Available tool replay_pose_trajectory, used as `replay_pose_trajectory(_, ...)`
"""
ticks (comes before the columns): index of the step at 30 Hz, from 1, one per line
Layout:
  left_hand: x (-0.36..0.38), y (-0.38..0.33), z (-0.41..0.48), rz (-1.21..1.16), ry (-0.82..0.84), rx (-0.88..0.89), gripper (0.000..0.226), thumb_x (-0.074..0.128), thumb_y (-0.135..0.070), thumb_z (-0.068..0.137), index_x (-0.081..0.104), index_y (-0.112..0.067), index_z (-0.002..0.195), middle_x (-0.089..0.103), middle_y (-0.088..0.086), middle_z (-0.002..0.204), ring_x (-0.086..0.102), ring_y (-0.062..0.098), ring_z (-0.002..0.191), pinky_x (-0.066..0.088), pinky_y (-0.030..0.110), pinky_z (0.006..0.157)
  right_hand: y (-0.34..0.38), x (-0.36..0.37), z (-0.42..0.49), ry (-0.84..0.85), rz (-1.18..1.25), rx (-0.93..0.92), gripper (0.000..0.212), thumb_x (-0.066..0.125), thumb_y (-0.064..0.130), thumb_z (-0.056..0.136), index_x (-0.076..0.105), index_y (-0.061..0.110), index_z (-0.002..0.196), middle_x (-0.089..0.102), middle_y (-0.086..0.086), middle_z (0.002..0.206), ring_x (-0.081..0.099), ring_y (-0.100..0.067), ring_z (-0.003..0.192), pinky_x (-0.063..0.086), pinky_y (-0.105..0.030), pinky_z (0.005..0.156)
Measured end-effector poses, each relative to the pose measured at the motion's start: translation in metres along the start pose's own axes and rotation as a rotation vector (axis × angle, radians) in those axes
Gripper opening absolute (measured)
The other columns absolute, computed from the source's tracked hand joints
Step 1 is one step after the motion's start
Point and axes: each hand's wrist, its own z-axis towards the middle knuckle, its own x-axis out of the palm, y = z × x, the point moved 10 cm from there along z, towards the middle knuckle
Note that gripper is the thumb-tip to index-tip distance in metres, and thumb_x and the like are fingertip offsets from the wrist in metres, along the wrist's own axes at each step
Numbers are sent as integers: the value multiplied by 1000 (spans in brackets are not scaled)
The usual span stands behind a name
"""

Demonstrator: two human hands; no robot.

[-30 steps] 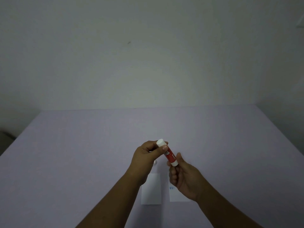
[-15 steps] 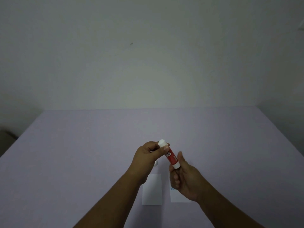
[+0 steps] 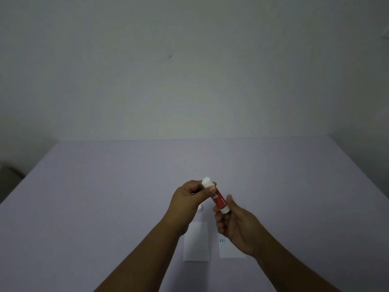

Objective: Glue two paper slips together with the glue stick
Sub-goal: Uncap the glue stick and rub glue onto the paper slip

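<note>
A red glue stick (image 3: 218, 199) with white ends is held tilted above the table, between both hands. My left hand (image 3: 189, 200) pinches its upper white end (image 3: 206, 182) with thumb and fingers. My right hand (image 3: 235, 225) grips its lower white end. Two white paper slips lie flat on the table below the hands: a plain one (image 3: 196, 242) on the left and one with small blue marks (image 3: 228, 248) on the right, partly hidden by my right hand.
The lilac table (image 3: 105, 207) reaches back to a plain pale wall (image 3: 189, 70). A small white object (image 3: 201, 208) peeks out on the table under my left hand. A dark shape (image 3: 9, 175) sits beyond the table's left edge.
Both hands and the glue stick stay almost in place; my right hand has turned slightly on the lower end. The slips have not moved.
</note>
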Motion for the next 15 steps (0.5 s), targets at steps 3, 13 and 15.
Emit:
replay_pose_trajectory(3, -3, 1, 0, 8, -7, 6, 13, 69, -26, 82, 76, -26, 93, 74, -6, 99, 66, -1, 94, 43, 16, 77, 7, -1, 0, -12, 49, -73, 42, 58, 37, 75, 63, 4, 100, 63, -12, 73, 58, -17, 63, 53, -26, 59)
replay_pose_trajectory(13, -5, 10, -3, -2, 31, -28, 14, 70, -32, 79, 77, -30, 91, 75, -10, 98, 65, -3, 94, 41, 20, 79, 2, 5, 2, 23, 39, -73, 38, 57, 39, 78, 68, 9, 98, 67, -12, 77, 59, -18, 63, 54, -26, 59)
replay_pose_trajectory(15, -2, 17, -5, 9, 54, -63, 21, 70, -37, 77, 75, -30, 96, 74, -8, 102, 64, 2, 100, 41, 22, 82, 5, 5, 2, 9, -1, -110, 34, 59, 36, 76, 69, 11, 97, 68, -11, 78, 59, -17, 65, 54, -25, 60)
